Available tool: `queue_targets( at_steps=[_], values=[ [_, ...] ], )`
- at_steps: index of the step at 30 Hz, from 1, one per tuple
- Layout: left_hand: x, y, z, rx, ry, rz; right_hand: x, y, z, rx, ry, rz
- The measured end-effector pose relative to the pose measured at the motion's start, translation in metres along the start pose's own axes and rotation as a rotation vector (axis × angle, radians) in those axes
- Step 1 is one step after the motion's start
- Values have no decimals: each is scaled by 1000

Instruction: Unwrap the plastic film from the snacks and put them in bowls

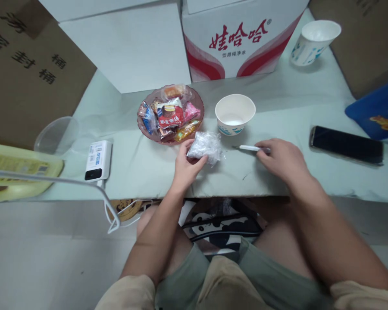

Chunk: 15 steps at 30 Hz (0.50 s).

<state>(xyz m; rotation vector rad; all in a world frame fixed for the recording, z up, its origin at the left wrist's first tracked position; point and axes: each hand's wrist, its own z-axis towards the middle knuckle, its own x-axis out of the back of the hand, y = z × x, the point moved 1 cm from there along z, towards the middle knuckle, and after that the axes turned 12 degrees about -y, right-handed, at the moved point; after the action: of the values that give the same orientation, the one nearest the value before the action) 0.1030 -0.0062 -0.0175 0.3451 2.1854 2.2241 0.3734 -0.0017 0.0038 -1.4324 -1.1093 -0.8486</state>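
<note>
Snack bowl (170, 114), paper cup (235, 114), phone (345, 144), power bank (98, 160)

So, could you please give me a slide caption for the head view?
Left hand holds a clear crinkled packet; right hand rests on a small white tool.

A small crinkled clear plastic packet (205, 147) sits on the pale table, just in front of the pink snack dish, pinched at its near edge. Beside it to the right lies a thin white pen-like tool (250, 148), flat, its tip pointing left toward the packet.
</note>
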Motion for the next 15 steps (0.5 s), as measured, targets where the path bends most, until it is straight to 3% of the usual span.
queue_targets(
  at_steps=[2, 4, 7, 9, 13, 15],
  values=[
    [2, 4, -3, -11, -14, 165, 2, -3, -2, 6, 127, -2],
    [7, 9, -6, -37, 66, 409, 0, -16, -4, 93, 198, 42],
    [24, 17, -9, -125, 326, 658, -8, -41, -6, 259, 152, 124],
    [39, 18, -4, -168, 413, 723, -17, -58, -8, 359, 108, 157],
    [64, 10, 16, -164, 305, 741, -38, -82, -10, 558, 20, 147],
    [73, 5, 26, -170, 292, 646, -47, -88, -11, 585, -39, 128]
  ],
)
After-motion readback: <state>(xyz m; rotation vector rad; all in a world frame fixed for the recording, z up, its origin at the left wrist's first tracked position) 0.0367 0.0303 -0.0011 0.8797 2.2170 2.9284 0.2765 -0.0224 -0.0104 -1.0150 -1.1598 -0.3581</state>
